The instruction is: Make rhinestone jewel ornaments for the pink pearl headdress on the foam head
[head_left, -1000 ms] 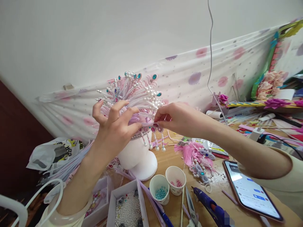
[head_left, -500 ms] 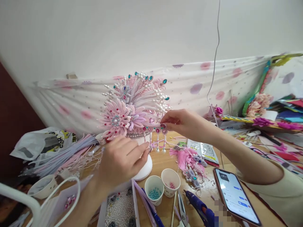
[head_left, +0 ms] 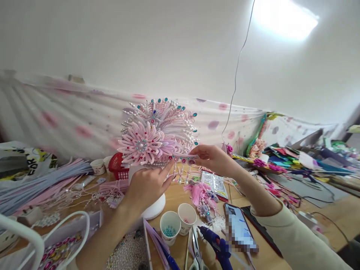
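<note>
A pink and lilac headdress (head_left: 140, 144) of fuzzy-stem petals, pearls and teal gems sits on a white stand with a round base (head_left: 155, 207). From its front right side runs a pale strip (head_left: 183, 160) set with red and teal gems, with pearl strands (head_left: 180, 174) hanging below. My right hand (head_left: 209, 159) pinches the strip's right end between thumb and fingers. My left hand (head_left: 149, 185) is in front of the stand, its index finger stretched to a red gem on the strip. Its thumb is apart, beside the hanging strands.
Paper cups of teal beads (head_left: 170, 229) and pink beads (head_left: 186, 218) stand in front, near scissors (head_left: 196, 249) and a blue glue gun (head_left: 215, 242). A tray of pearls (head_left: 128, 249), pink tassel (head_left: 198, 193), phone (head_left: 239, 225) and red basket (head_left: 119, 167) lie around.
The view has swung right and up, bringing in a ceiling light and more of the right table. My left index finger has stretched out to the gem strip. My right hand keeps its pinch.
</note>
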`<action>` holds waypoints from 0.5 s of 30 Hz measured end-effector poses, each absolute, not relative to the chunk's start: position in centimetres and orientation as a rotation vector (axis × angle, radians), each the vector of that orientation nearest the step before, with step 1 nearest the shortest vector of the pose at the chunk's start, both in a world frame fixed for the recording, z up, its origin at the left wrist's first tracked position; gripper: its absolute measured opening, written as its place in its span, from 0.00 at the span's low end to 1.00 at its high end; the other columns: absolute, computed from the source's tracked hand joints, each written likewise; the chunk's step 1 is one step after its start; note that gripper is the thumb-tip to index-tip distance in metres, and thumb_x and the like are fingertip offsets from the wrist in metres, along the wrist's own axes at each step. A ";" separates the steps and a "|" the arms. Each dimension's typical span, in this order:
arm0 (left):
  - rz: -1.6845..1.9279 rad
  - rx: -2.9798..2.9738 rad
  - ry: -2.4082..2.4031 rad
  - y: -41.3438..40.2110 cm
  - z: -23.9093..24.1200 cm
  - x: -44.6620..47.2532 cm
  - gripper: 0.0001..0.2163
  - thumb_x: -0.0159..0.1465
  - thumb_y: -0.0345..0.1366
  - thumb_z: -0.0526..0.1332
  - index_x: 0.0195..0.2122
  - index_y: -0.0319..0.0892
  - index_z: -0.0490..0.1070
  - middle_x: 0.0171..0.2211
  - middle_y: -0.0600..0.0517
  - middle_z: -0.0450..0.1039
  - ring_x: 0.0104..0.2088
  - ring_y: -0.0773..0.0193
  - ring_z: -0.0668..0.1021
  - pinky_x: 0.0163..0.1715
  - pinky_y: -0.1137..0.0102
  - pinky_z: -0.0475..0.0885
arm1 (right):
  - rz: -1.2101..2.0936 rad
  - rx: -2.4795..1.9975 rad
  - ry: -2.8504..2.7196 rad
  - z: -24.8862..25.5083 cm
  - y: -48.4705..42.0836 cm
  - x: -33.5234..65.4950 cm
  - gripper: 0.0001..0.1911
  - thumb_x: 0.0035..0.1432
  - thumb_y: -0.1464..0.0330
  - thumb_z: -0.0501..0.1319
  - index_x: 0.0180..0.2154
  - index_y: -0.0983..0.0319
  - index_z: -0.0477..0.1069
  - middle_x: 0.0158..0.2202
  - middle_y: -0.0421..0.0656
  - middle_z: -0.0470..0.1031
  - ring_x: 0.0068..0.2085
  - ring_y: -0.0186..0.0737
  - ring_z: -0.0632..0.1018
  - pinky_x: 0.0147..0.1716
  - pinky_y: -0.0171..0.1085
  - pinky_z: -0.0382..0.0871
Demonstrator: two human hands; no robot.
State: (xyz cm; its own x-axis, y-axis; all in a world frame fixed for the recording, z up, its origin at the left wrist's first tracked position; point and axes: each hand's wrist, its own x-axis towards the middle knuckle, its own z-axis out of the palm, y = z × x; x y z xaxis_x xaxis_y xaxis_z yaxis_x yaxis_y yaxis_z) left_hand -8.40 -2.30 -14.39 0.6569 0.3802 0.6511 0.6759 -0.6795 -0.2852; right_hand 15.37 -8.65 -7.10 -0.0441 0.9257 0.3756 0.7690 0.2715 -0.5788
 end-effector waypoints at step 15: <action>-0.730 -2.519 -0.864 -1.7 -14.5 -8.4 0.22 0.72 0.43 0.56 0.66 0.49 0.65 0.32 0.51 0.84 0.32 0.57 0.85 0.29 0.67 0.74 | 0.357 -1.474 -1.838 -7.4 -8.3 15.8 0.15 0.55 0.57 0.70 0.38 0.61 0.78 0.30 0.42 0.77 0.32 0.37 0.75 0.32 0.38 0.71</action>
State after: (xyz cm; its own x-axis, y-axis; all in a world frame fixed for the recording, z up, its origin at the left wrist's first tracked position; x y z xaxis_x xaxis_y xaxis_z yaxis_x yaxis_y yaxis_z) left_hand -8.39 -1.67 -14.50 0.6762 0.4526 0.5813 0.6487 -0.7399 -0.1785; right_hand 15.80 -8.33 -7.37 -0.0651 0.9263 0.3710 0.7203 0.3009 -0.6249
